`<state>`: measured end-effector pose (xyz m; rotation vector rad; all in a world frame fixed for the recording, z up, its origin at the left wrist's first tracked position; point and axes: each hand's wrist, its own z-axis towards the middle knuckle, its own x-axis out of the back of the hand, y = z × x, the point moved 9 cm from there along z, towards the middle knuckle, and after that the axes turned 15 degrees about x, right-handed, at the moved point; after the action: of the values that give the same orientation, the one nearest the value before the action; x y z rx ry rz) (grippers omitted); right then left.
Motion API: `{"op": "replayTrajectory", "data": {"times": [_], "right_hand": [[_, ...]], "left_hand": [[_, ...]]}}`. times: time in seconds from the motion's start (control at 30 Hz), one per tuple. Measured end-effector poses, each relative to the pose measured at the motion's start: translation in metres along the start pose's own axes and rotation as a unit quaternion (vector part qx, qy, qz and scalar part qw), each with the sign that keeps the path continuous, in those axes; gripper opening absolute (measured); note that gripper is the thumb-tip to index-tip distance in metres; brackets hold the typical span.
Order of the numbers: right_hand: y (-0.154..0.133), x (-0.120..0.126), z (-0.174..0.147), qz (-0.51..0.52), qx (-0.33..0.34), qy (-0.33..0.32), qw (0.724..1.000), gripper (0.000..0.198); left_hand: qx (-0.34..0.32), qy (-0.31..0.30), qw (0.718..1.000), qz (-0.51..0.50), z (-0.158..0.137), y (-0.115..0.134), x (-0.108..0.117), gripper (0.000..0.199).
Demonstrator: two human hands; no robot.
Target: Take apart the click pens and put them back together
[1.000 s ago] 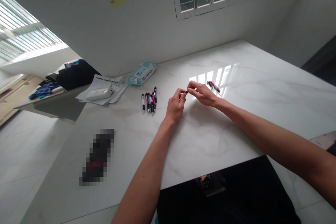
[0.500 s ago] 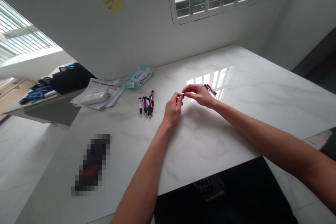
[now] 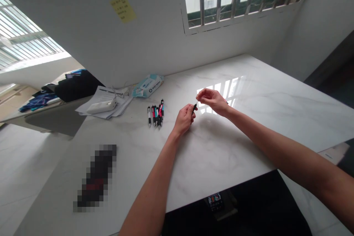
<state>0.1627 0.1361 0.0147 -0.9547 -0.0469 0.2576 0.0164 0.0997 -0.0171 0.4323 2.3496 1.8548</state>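
My left hand is closed around a pen, whose black grip sticks up past the thumb; the rest of it is hidden in the fist. Just above that end, my right hand pinches with thumb and fingertips. A thin, pale sliver shows between the fingertips and the pen, too small to name. To the left of my hands lies a pile of several pens in red, teal and white with black grips. One white pen rests at the pile's left side.
Behind the pens stand a pack of wipes and papers with a white power strip on top. A blurred-out dark object lies at the front left of the white table. A yellow note is on the wall.
My right fingertips have drawn away from the left hand, and more of the pen's black grip shows. The right hand now covers most of the pens behind it. The view has tilted slightly upward.
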Motion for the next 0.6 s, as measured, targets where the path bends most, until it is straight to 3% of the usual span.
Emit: {"op": "replayTrajectory", "data": {"times": [0.1,0.2,0.4,0.6], "right_hand": [[-0.002,0.033,0.006,-0.094,0.025,0.065,0.993,0.021],[-0.004,0.055,0.007,-0.232,0.039,0.076,0.969,0.011],[0.021,0.04,0.001,-0.374,-0.002,-0.038,0.927,0.016],[0.037,0.039,0.001,-0.398,-0.032,-0.036,0.916,0.016]], "left_hand": [[0.01,0.02,1.0,-0.016,0.002,-0.001,0.006,0.038],[0.02,0.055,0.998,-0.032,0.004,-0.002,0.015,0.027],[0.003,0.09,0.995,-0.041,0.006,-0.001,0.022,0.019],[-0.053,0.077,0.995,-0.045,0.001,0.009,0.018,0.041]]}}
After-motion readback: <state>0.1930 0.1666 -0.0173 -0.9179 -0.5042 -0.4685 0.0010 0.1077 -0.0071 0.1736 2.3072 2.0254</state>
